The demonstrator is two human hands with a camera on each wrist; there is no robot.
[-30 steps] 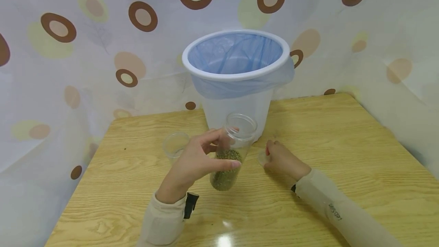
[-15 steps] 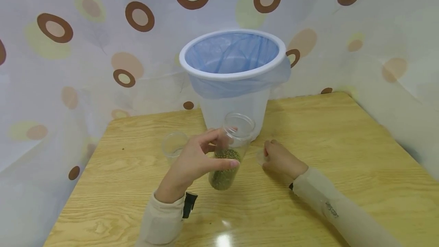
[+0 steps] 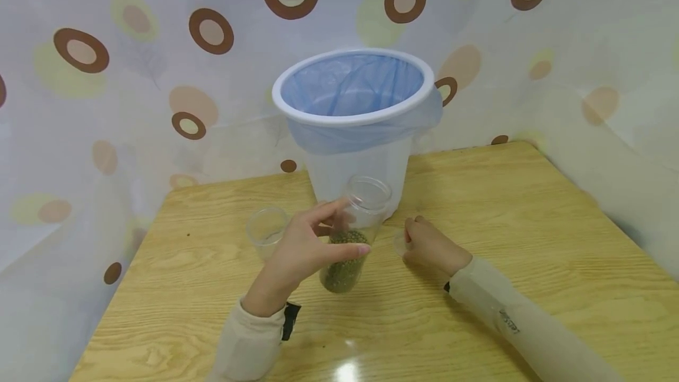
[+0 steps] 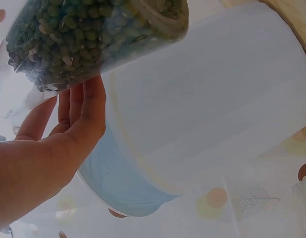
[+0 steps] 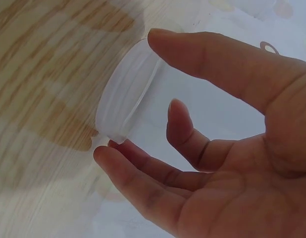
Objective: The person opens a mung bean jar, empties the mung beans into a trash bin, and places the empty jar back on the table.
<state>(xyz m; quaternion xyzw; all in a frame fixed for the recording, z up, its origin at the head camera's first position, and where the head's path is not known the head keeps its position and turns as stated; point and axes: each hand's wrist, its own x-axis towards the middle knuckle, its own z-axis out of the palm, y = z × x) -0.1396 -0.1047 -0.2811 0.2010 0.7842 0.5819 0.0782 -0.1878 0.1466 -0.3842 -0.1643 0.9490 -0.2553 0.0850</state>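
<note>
My left hand (image 3: 302, 246) grips a clear jar (image 3: 345, 273) partly filled with green mung beans. The jar is uncovered and leans with its mouth away from me, in front of the bin. In the left wrist view the beans (image 4: 78, 37) show through the jar wall above my curled fingers. A clear round lid (image 5: 128, 91) is pinched on edge between the thumb and fingertips of my right hand (image 3: 432, 246), low over the table right of the jar. Part of the lid is hidden by that hand in the head view.
A white bin (image 3: 355, 164) lined with a blue plastic bag (image 3: 366, 137) stands at the back of the wooden table (image 3: 504, 205). Left of my left hand is a clear plastic cup (image 3: 265, 229), partly covered by the hand. Patterned sheeting (image 3: 223, 75) hangs behind the table.
The head view has turned slightly, so everything sits a little further left in it. Both hands keep their hold on the jar and the lid, with almost no movement.
</note>
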